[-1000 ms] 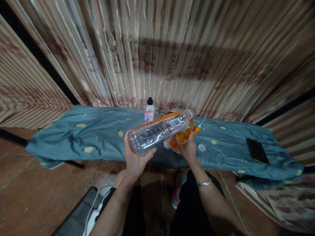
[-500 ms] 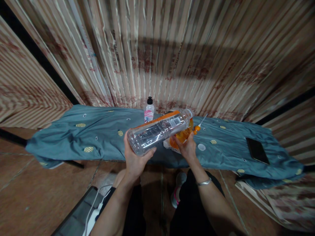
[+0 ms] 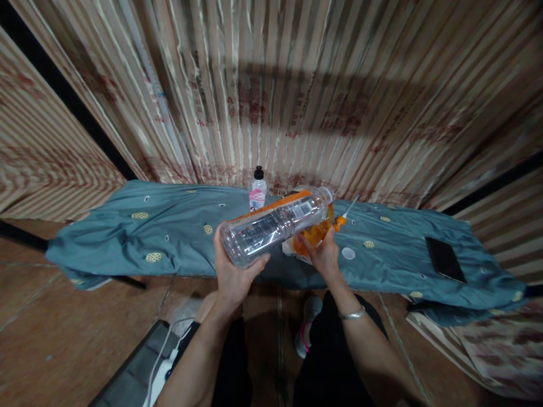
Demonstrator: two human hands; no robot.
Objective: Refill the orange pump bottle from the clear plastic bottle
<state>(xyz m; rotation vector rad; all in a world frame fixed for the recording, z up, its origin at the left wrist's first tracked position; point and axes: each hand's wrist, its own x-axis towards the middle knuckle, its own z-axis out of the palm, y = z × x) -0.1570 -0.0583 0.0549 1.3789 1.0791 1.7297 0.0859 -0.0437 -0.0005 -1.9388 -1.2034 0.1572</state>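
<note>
My left hand (image 3: 231,277) grips the base of a clear plastic bottle with an orange label (image 3: 275,225), tipped on its side with its open neck pointing right. That neck rests over an orange container (image 3: 316,233), which my right hand (image 3: 324,257) holds from below on a low surface covered with a blue-grey cloth (image 3: 169,232). An orange nozzle with a thin white tube (image 3: 343,218) lies just right of the container. A white bottle cap (image 3: 348,253) sits on the cloth near my right hand.
A small clear bottle with a black cap and pink label (image 3: 257,192) stands at the back of the cloth. A black phone (image 3: 445,259) lies at the cloth's right end. Striped curtains hang behind. A power strip with white cables (image 3: 163,367) lies on the tiled floor.
</note>
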